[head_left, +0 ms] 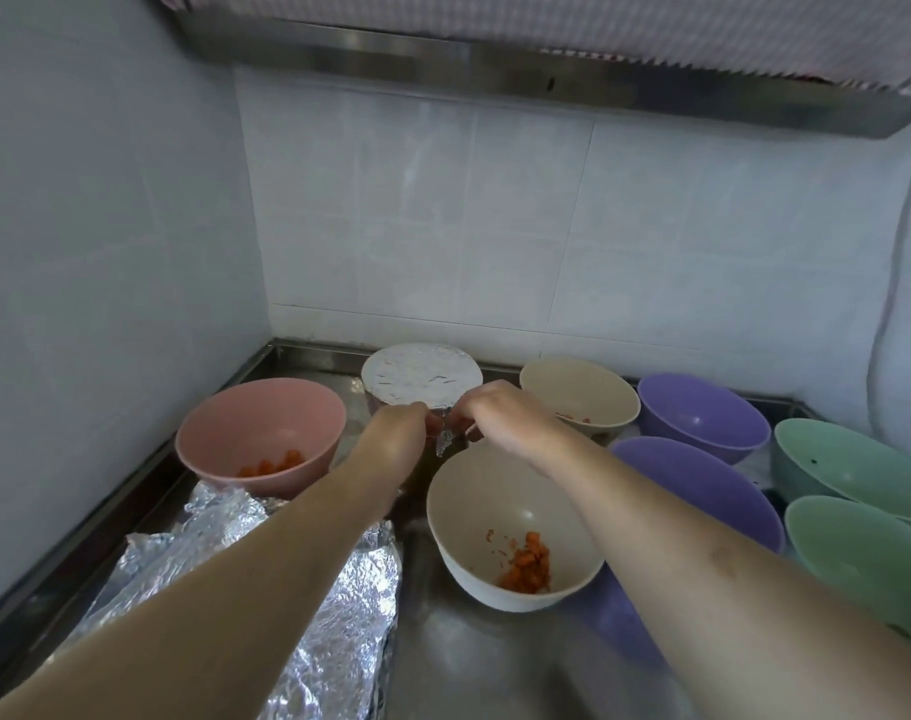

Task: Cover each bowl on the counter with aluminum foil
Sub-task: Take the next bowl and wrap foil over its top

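Note:
A foil-covered bowl (421, 379) stands at the back of the steel counter (463, 662). My left hand (398, 426) and my right hand (500, 413) meet at its near rim, and both pinch a crumpled flap of foil (444, 439) that hangs down there. A pink bowl (261, 433) with carrot pieces sits to the left. In front stands a beige bowl (510, 527) with diced carrot. Another beige bowl (580, 394) is at the back. A crumpled sheet of aluminum foil (339, 631) lies on the counter under my left forearm.
Two purple bowls (702, 415) (702, 491) and two green bowls (853, 465) (864, 558) crowd the right side. Tiled walls close in at the left and back. A steel hood edge (443, 59) hangs overhead.

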### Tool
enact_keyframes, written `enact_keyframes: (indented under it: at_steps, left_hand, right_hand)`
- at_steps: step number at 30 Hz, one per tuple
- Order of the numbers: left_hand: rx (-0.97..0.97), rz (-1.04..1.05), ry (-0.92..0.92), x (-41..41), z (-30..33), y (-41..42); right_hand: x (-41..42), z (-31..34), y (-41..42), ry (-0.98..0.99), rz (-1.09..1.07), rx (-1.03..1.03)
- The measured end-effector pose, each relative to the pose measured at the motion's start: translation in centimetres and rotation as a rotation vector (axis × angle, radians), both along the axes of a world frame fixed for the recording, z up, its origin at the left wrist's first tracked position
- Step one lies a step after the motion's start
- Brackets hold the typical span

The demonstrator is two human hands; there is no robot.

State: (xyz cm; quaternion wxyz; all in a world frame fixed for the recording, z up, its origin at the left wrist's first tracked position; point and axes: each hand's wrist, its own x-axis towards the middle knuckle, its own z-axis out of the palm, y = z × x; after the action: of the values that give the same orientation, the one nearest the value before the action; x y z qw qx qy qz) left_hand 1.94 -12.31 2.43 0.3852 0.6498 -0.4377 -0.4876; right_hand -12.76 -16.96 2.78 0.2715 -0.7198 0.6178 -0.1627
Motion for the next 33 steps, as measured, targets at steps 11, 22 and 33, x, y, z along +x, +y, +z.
enact_keyframes:
  at_steps: [11,22,33]
  left_hand:
    - [0.024,0.024,0.168,0.7,-2.2,-2.9]
    - [-0.197,-0.201,-0.301,0.1,2.3,2.9]
    - [-0.322,-0.406,-0.522,-1.1,1.2,14.6]
  right_hand:
    - [1.5,-1.5,-2.2,0.356,0.204,-0.006]
    - [-2.7,3.5,5.9,0.351,0.118,-0.027]
    - [-4.5,2.9,15.4,0.473,0.062,-0.057]
